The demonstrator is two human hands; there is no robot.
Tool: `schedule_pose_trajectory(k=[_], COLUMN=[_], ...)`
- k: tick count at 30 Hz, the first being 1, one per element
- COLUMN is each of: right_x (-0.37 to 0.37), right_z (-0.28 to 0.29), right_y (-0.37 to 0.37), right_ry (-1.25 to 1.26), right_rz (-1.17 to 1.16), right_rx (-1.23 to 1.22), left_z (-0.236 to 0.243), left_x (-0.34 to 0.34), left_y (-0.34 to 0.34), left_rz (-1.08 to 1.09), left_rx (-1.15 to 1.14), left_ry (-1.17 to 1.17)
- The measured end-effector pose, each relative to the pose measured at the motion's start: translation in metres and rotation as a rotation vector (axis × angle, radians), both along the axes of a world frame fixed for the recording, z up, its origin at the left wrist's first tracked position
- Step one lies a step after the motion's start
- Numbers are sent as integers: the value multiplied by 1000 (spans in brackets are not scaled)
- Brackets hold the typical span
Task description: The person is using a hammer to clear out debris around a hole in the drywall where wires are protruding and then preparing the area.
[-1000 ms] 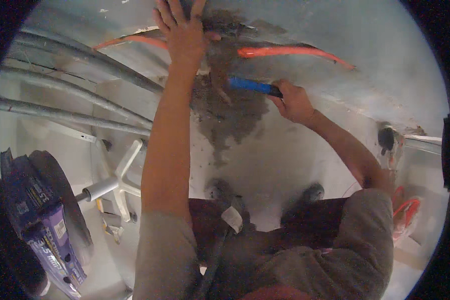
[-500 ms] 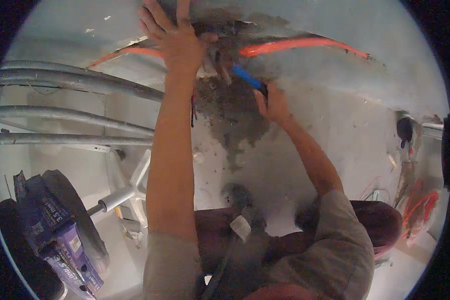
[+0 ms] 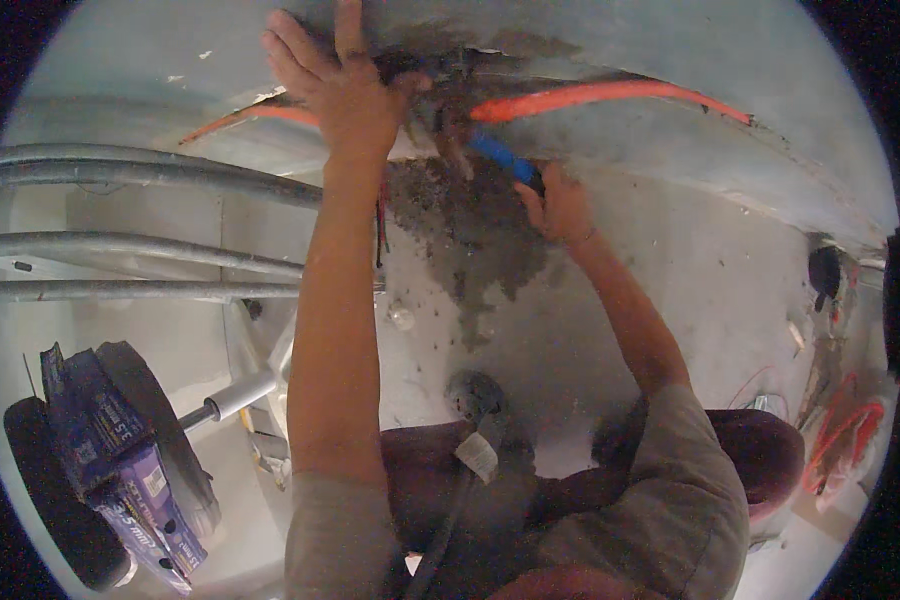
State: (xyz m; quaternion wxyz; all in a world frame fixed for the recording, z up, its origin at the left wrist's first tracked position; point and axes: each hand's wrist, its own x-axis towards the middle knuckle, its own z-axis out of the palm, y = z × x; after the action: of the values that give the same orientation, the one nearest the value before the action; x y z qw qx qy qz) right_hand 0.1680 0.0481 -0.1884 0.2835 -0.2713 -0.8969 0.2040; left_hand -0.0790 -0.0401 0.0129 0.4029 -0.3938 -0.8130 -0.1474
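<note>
My left hand [image 3: 355,100] is spread against the pale wall [image 3: 660,45], fingers apart and thumb toward the dark broken patch [image 3: 445,70]. It holds nothing that I can see. In my right hand [image 3: 560,205] is a tool with a blue handle [image 3: 500,153] and a black grip end. Its brownish head lies at the foot of the dark patch; blur hides its exact shape. Orange conduit [image 3: 590,95] runs in a groove in the wall to the right of the patch, and more orange conduit [image 3: 280,113] shows left of my wrist.
Dark, damp-looking crumbs [image 3: 475,240] cover the floor below the patch. Several grey pipes [image 3: 140,172] extend in from the left. A purple and black package [image 3: 135,485] rests on a black seat at lower left, near a pale stool leg [image 3: 245,392]. Orange material [image 3: 850,440] lies at far right.
The view has shifted slightly. My right hand and the blue-handled tool sit a little lower and farther right; my left hand stays spread on the wall.
</note>
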Motion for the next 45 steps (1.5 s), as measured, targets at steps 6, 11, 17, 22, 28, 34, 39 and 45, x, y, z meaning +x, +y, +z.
schedule_pose_trajectory(k=[6,11,17,22,28,34,39,45], right_x=[-3,0,4,-1,-8,-14,-12,-15], right_z=[10,17,10,20,2,4,-4,26], right_y=[3,-5,-7,-8,-10,-16,-17,-32], right_ry=[-20,65,82,183,177,83,112,123], right_rz=[8,25,71,39,118,28,24,-17], right_rx=[-64,25,-27,-4,112,-120,-35,-88], left_z=[9,5,5,6,5,2,3,3], left_x=[-3,-6,-9,-9,-5,-6,-11,-6], left_y=[1,2,-2,-4,-2,-2,-1,-3], left_rz=[-263,-407,-361,-384,-293,-286,-366,-348], left_rx=[36,150,21,51,20,32,43,87], left_ry=[10,40,49,-15,-76,-87,-26,-44])
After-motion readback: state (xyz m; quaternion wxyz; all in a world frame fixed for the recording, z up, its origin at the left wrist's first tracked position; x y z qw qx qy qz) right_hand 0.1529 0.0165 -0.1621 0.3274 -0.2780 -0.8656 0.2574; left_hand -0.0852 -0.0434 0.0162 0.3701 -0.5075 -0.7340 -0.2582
